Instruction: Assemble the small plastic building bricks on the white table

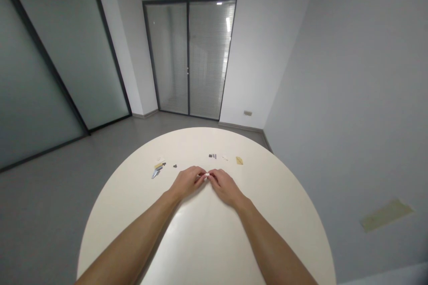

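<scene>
My left hand and my right hand meet at the middle of a round white table. Their fingertips pinch one small white piece between them. Both hands are curled, fingers closed on that piece. The piece is too small to tell its shape. Beyond the hands, small loose parts lie on the table: a grey and yellow cluster to the left, dark grey bits straight ahead, and a tan piece to the right.
The table's far edge faces a grey floor. A glass sliding door stands at the back, a glass partition on the left, a plain wall close on the right.
</scene>
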`<state>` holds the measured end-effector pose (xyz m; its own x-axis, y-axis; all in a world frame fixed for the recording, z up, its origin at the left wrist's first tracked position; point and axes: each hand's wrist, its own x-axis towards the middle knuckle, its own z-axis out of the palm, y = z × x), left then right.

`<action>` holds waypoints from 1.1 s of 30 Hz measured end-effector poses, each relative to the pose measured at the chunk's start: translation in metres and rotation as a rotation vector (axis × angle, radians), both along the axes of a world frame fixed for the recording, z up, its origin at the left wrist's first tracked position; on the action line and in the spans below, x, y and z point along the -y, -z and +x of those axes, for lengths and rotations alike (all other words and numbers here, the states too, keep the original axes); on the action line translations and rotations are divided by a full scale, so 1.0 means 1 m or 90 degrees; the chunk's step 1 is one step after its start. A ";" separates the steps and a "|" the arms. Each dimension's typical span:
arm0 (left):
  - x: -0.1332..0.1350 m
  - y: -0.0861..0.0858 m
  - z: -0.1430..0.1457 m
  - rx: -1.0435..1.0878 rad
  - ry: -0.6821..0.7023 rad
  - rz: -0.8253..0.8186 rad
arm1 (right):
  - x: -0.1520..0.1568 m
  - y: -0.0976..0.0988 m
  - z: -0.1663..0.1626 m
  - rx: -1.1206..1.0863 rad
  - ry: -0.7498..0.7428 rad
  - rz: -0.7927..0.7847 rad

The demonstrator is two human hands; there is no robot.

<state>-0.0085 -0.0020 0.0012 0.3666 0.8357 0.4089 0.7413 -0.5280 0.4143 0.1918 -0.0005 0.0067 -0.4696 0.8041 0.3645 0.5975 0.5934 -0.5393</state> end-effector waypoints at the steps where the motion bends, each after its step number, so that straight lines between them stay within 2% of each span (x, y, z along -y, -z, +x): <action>1: 0.000 0.000 0.000 0.000 0.001 0.001 | 0.000 0.000 0.000 0.002 0.000 0.001; 16: 0.000 0.001 0.000 0.004 0.004 0.016 | 0.001 -0.003 -0.001 0.001 0.004 -0.005; 33: -0.002 0.003 -0.002 -0.004 0.008 0.015 | 0.000 -0.005 0.003 0.005 -0.039 0.006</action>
